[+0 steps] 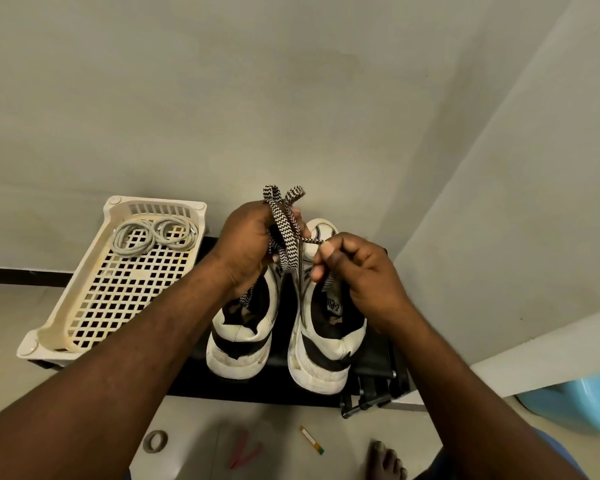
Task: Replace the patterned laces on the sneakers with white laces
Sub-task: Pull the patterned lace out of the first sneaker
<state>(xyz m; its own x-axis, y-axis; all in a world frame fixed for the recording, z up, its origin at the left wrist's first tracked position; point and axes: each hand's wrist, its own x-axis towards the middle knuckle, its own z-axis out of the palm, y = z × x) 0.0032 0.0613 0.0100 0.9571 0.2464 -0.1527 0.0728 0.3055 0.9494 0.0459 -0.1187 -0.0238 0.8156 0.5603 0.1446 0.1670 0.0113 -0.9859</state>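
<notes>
Left hand (246,244) grips bunched patterned lace (289,233) above sneakers (321,362); right hand (361,275) pinches its end. We judge removal step underway; next we need white laces (118,239), in basket (58,306) left of sneakers.

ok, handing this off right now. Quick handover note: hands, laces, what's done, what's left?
Left hand: grips a bunch of patterned lace above the sneakers.
Right hand: pinches a strand of the same lace.
White laces: coiled in the basket, untouched.
The sneakers stand side by side on the black stand, heels toward the camera.
Done: one patterned lace looks pulled out; the hands hide the eyelets.
Left: threading the white laces.
</notes>
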